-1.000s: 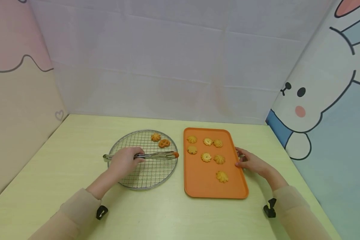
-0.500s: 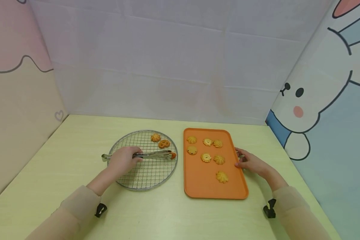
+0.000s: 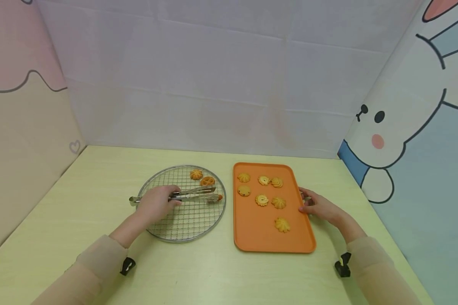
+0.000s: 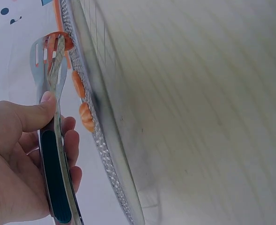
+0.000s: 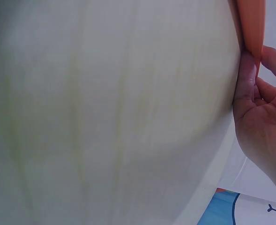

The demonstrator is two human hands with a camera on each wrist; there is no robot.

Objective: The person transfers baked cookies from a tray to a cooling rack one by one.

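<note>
My left hand [image 3: 158, 204] grips metal tongs [image 3: 194, 190] with dark handle pads, over a round wire rack [image 3: 183, 226]. The tongs' arms stand apart at the tips. An orange-brown cookie [image 3: 219, 197] is by their lower tip at the rack's right side; in the left wrist view this cookie [image 4: 68, 42] is partly behind the tips. Also on the rack are a pretzel-shaped cookie [image 3: 208, 181] and a ridged cookie [image 3: 196, 174]. My right hand [image 3: 320, 205] pinches the right edge of an orange tray [image 3: 257, 237], thumb and fingers on either side of its rim [image 5: 252, 33].
Several cookies lie on the tray, among them a ridged one [image 3: 282, 225] and a round one with dark spots [image 3: 244, 191]. Rack and tray stand side by side on a pale yellow table [image 3: 198, 275]. A white wall [image 3: 213, 84] rises behind.
The tongs have drawn slightly left and their tips have spread apart, the upper one rising near the pretzel-shaped cookie. The cookie they held now sits at the lower tip. My right hand stays still.
</note>
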